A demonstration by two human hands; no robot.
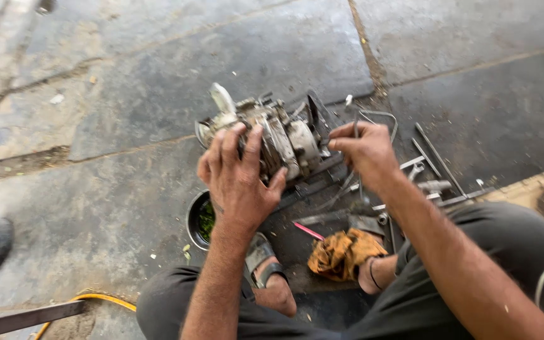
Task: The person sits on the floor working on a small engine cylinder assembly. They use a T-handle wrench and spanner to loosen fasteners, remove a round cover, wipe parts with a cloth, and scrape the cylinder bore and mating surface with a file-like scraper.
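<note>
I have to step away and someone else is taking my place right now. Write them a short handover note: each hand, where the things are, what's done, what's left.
Left hand: gripping the dirty small engine from above, steadying it on the stone floor.
Right hand: pinching a thin tool against the engine's right side.
Nearby: orange rag by the foot, metal bowl under the left wrist, loose metal tools to the right.
Done: cannot tell from this view.
Left: the engine is in hand, with parts and tools lying out.

Both hands (pixel 297 167) on engine assy (pixel 278 135)
</note>
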